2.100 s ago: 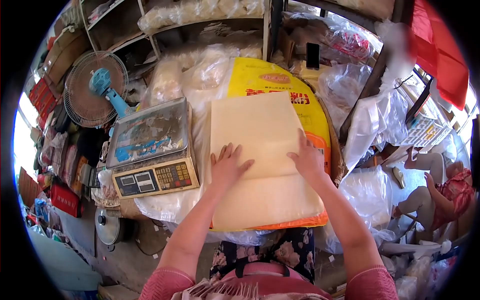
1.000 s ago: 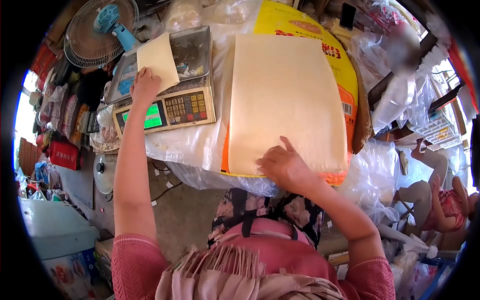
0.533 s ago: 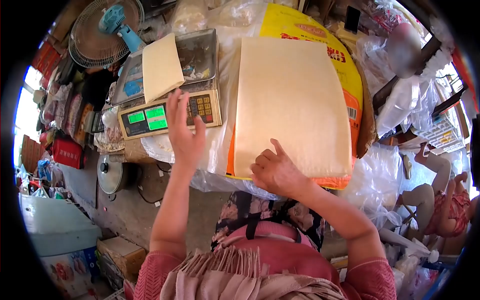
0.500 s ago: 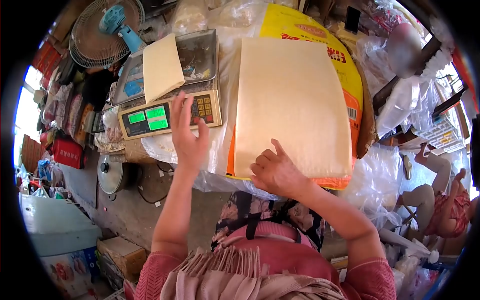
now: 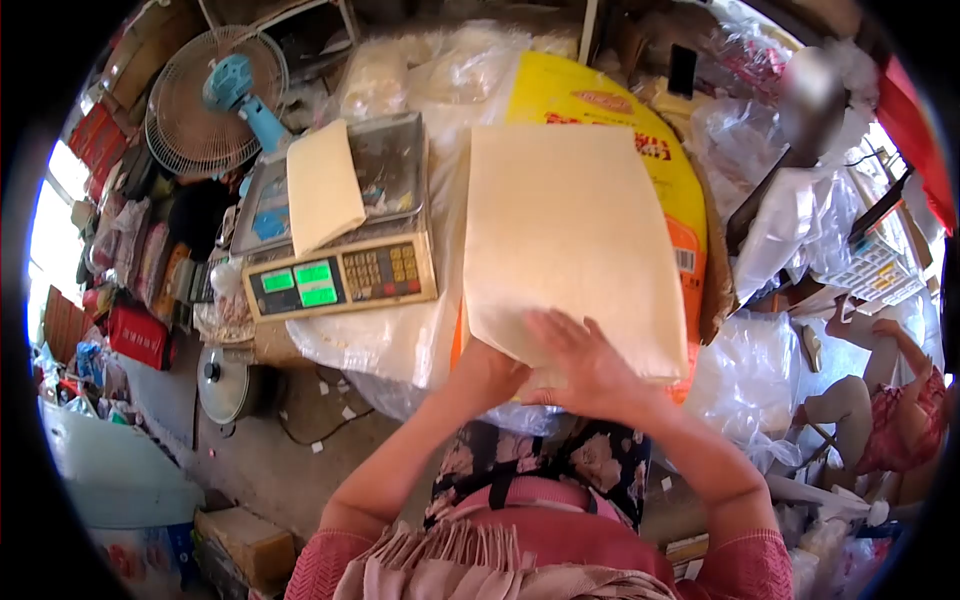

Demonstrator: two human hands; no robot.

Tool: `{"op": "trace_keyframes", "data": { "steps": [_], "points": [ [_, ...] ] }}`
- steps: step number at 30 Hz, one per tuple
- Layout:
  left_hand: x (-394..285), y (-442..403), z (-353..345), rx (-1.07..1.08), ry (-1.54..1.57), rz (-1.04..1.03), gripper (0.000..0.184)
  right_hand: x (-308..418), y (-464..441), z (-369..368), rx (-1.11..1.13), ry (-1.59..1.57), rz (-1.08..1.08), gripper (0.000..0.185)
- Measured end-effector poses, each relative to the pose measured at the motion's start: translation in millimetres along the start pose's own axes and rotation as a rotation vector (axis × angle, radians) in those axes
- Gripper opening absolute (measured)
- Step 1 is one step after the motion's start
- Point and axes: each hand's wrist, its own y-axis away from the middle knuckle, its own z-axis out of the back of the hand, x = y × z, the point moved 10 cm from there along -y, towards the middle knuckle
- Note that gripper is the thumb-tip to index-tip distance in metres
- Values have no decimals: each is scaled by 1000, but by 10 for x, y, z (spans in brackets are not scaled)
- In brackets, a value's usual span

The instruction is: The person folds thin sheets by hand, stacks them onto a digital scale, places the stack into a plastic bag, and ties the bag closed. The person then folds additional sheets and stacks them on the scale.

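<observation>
Fingers of the right hand [image 5: 590, 365] are spread apart, palm down over the near edge of a large pale sheet [image 5: 570, 230]. Those of the left hand [image 5: 490, 378] reach beneath that edge at its left corner, which is raised; they are partly hidden, so whether they grip it cannot be told. The large sheet lies on a yellow and orange printed bag [image 5: 675, 185], directly in front of the person. Left of it, a smaller folded pale sheet [image 5: 325, 190] rests on the metal pan [image 5: 385, 160] of a scale [image 5: 375, 272] with lit green displays. A blue fan [image 5: 228, 85] stands behind the scale.
</observation>
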Motion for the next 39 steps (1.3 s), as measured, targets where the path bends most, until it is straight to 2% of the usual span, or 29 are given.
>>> {"op": "trace_keyframes", "data": {
  "steps": [1, 3, 5, 7, 9, 10, 12, 14, 17, 18, 19, 20, 21, 22, 23, 24, 25, 27, 29, 30, 31, 33, 34, 37, 38, 39],
  "points": [
    [114, -31, -284, 227, -59, 97, 39, -69, 78, -82, -27, 91, -24, 60],
    [237, 141, -448, 271, -321, 179, 52, -449, 93, -261, 73, 281, 62, 53],
    [118, 83, -366, 221, -383, 142, 60, -702, -68, 497, -90, 123, -191, 49],
    [82, 57, -327, 213, -421, 129, 66, -492, -106, 1421, -265, 275, -229, 41],
    [109, 69, -356, 247, -431, 134, 70, 7, 5, 2120, -618, 309, -63, 39],
    [173, 82, -358, 237, -351, 179, 73, 168, 82, 2111, -640, 395, 71, 40],
    [325, 105, -368, 215, -186, 260, 78, 286, 109, 1786, -459, 426, 124, 44],
    [449, 14, -28, -94, 235, 287, 83, 213, 186, 1284, -304, 406, 173, 47],
    [480, -75, 298, -290, 232, 154, 71, 87, 416, 689, 7, 155, 88, 43],
    [355, -136, 379, -203, 61, 50, 63, 32, 479, 560, 119, 47, 44, 41],
    [278, -142, 420, -112, -111, -56, 57, -20, 520, 579, 190, -210, -32, 39],
    [448, -37, 259, 29, -38, -191, 34, -44, 577, 667, 255, -468, -109, 37],
    [536, -25, 260, 60, 97, -89, 30, -107, 650, 716, 317, -726, -183, 35],
    [590, 8, 245, 90, 233, 15, 27, -315, 732, 828, 236, -906, -147, 35],
    [644, 47, 216, 121, 369, 121, 23, -617, 803, 919, 59, -1023, -59, 34],
    [682, 77, 256, 94, 426, 175, 22, -881, 883, 1070, -15, -759, -243, 31],
    [743, 103, 269, 127, 501, 262, 22, -1059, 960, 1132, 15, -656, -363, 28],
    [951, 158, 220, 55, 633, 454, 19, -1277, 1096, 985, -16, -525, -31, 28],
    [1141, 213, 161, -19, 758, 641, 19, -1452, 1168, 812, -41, -424, -170, 27],
    [1196, 200, 147, 0, 730, 715, 22, -1595, 1217, 767, -237, -738, -535, 30],
    [1193, 147, 203, -57, 676, 730, 22, -1840, 1130, 564, -166, -718, -610, 30],
    [1139, 38, 301, -170, 566, 753, 22, -2119, 1055, 437, -321, -763, -733, 33],
    [1262, 42, 230, -185, 676, 794, 35, -2173, 953, 430, -368, -680, -736, 36],
    [1000, -79, 537, -342, -9, 662, 59, -2293, 743, 365, -444, -428, -795, 43],
    [744, -266, 408, -183, -401, 367, 76, -2333, 711, 318, -428, -342, -841, 46],
    [733, -306, 218, -15, -415, 365, 77, -2339, 692, 340, -407, -252, -884, 49]
  ]
}}
